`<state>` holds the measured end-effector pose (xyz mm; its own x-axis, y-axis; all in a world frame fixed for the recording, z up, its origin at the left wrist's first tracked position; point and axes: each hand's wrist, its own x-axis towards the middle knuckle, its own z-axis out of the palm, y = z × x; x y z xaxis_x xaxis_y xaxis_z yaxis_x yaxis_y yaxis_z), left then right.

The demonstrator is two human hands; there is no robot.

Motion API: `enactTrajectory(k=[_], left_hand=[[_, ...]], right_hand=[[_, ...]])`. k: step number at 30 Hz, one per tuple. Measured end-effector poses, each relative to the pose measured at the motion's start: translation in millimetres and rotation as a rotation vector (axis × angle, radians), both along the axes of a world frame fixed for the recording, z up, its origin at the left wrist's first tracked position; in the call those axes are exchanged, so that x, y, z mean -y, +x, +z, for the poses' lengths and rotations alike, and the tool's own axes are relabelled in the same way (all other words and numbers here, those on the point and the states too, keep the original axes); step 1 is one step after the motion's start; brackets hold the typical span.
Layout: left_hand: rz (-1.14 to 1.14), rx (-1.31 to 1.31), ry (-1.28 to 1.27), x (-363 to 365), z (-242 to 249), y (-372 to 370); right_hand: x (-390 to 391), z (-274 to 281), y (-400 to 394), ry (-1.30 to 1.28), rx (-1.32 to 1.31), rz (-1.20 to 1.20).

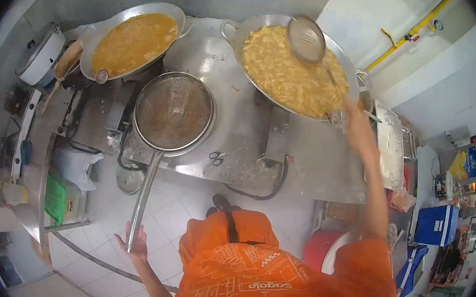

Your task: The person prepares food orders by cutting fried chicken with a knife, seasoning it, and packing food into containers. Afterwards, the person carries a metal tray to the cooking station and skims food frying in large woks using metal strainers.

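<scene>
My left hand (133, 243) grips the long metal handle of a large round mesh strainer (173, 110), which hangs over the steel counter (224, 69). Raised at the right, my right hand (357, 127) holds the handle of a skimmer ladle (306, 38) whose bowl sits over a big wok (293, 67) full of yellow frying pieces. A second wok (134, 40) at the back left holds orange-yellow oil or batter. I wear an orange shirt.
Scissors (216, 158) lie on the counter's front edge. A white pot (41, 53) and a wooden ladle (66, 61) sit at the far left. A black hose (265, 189) hangs below. A red bucket (323, 248) and blue cooler (436, 225) stand at the right.
</scene>
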<state>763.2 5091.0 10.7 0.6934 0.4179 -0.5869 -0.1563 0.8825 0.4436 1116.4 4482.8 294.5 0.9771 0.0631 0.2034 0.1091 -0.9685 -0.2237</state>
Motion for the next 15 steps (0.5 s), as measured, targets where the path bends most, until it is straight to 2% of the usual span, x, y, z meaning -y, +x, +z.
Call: enactTrajectory(k=[2, 4, 5, 6, 7, 8, 9, 11, 13, 14, 15], left_hand=[[-0.024, -0.175, 0.107, 8.0, -22.9, -10.5], [-0.082, -0.335, 0.242, 5.8, -72.3, -35.0], [-0.149, -0.359, 0.189, 2.6, -93.4, -51.2], [-0.242, -0.401, 0.217, 11.9, -95.2, -65.8], [-0.360, -0.455, 0.269, 24.4, -93.1, -79.2], [-0.461, -0.468, 0.256, 29.9, -99.2, -98.4], [-0.557, -0.522, 0.257, 32.7, -104.6, -116.4], [-0.739, -0.618, 0.159, 24.6, -99.8, -146.5], [-0.918, -0.675, 0.272, 20.1, -59.1, -155.9], [-0.899, -0.666, 0.305, 9.6, -50.3, -162.8], [-0.872, -0.652, 0.335, -3.8, -41.8, -172.3]], right_hand=[[52.2, -3.9, 46.3, -0.216, -0.035, -0.033], [116.4, -40.1, 105.8, -0.428, -0.064, 0.038], [146.8, -61.3, 136.4, -0.545, -0.110, 0.079], [185.1, -88.8, 170.9, -0.539, -0.194, 0.161], [219.6, -113.5, 202.0, -0.501, -0.183, 0.374], [210.7, -116.0, 209.3, -0.175, -0.277, 0.278], [200.4, -98.0, 217.8, -0.042, -0.420, 0.199], [180.7, -60.1, 235.1, 0.033, -0.597, 0.098], [165.6, -41.8, 230.7, 0.013, -0.634, 0.040], [155.1, -34.1, 221.9, -0.018, -0.624, 0.011], [141.1, -28.5, 215.8, 0.056, -0.747, -0.015]])
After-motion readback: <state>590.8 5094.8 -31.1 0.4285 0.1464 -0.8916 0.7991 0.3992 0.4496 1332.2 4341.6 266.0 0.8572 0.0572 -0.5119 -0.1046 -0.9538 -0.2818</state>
